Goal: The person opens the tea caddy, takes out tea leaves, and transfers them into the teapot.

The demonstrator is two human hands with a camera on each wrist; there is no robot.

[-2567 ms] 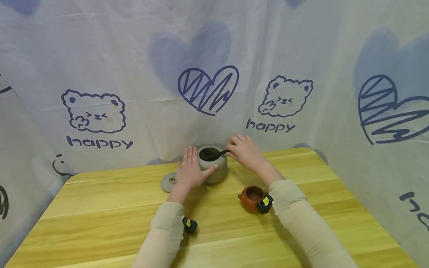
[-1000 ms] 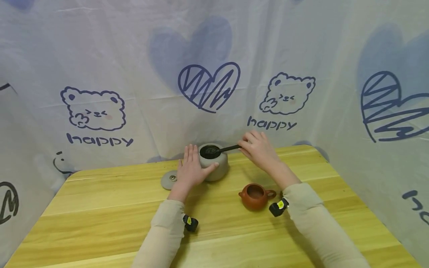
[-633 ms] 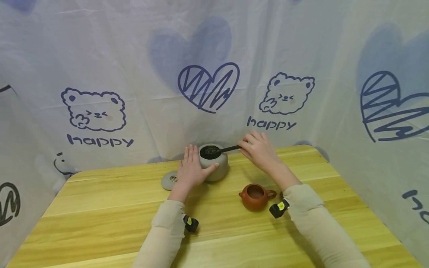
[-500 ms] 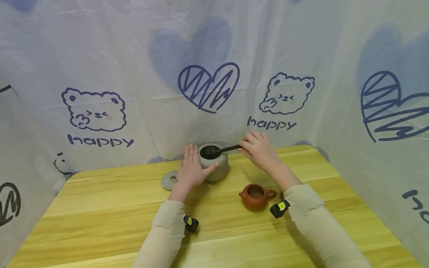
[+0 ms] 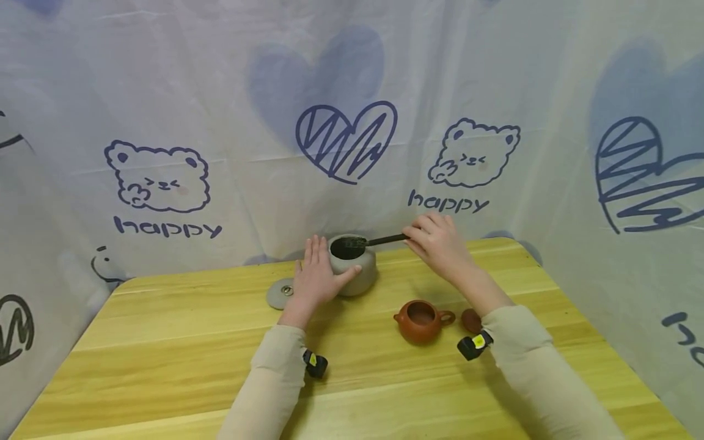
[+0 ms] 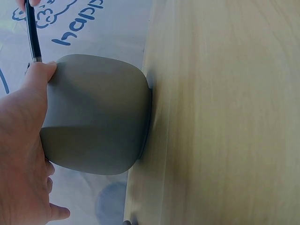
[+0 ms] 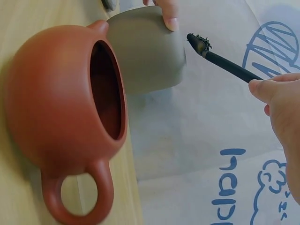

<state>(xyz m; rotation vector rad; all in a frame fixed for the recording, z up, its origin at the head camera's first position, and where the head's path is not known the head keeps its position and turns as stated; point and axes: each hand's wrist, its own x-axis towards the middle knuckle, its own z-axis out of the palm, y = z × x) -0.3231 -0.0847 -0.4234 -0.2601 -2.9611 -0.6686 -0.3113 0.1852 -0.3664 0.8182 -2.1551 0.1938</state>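
My right hand [image 5: 440, 249] pinches the handle end of a black tea scoop [image 5: 386, 239]. The scoop's bowl is over the mouth of a grey tea jar [image 5: 360, 282], and the right wrist view shows dark tea leaves [image 7: 202, 41] heaped in it, just above the rim. My left hand [image 5: 316, 280] rests against the jar's left side with straight fingers, its thumb [image 6: 42, 72] lying across the front near the rim. Nearer to me stands a reddish-brown clay teapot [image 5: 418, 330], uncovered, its spout toward the left and its handle [image 7: 105, 187] toward the right.
The jar's grey round lid [image 5: 278, 295] with a ring knob lies on the wooden table [image 5: 181, 354], left of the jar and partly behind my left hand. A small brown lid [image 5: 470, 320] sits right of the teapot, beside my right sleeve. A printed cloth [image 5: 236, 110] hangs close behind the table.
My right hand has moved to the right and drawn the scoop up from inside the jar to its rim. The small brown lid has come into fuller view. My left hand stays on the jar.
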